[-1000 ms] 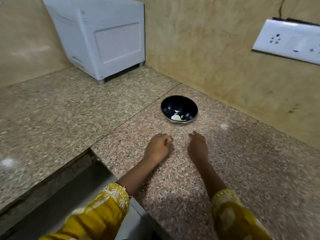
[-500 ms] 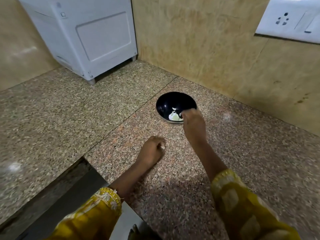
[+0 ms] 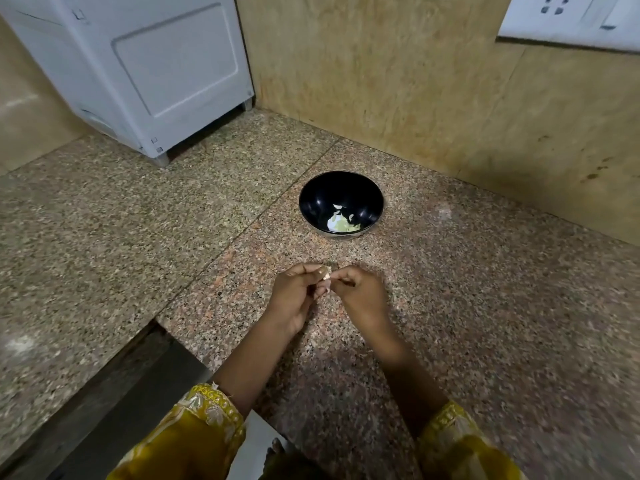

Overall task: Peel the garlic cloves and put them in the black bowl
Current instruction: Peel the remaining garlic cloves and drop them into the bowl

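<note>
Since the right hand was withdrawn from the black bowl, a garlic clove is pinched between both hands' fingertips, left hand included; peeling is judged resumed.

Both hands meet above the granite counter, the left hand and right hand pinching one garlic clove. Beyond them sits the black bowl holding pale pieces.

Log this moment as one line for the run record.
phase: peeling | left hand and right hand: both pinching one garlic clove above counter | black bowl: holds pale pieces, beyond hands
</note>
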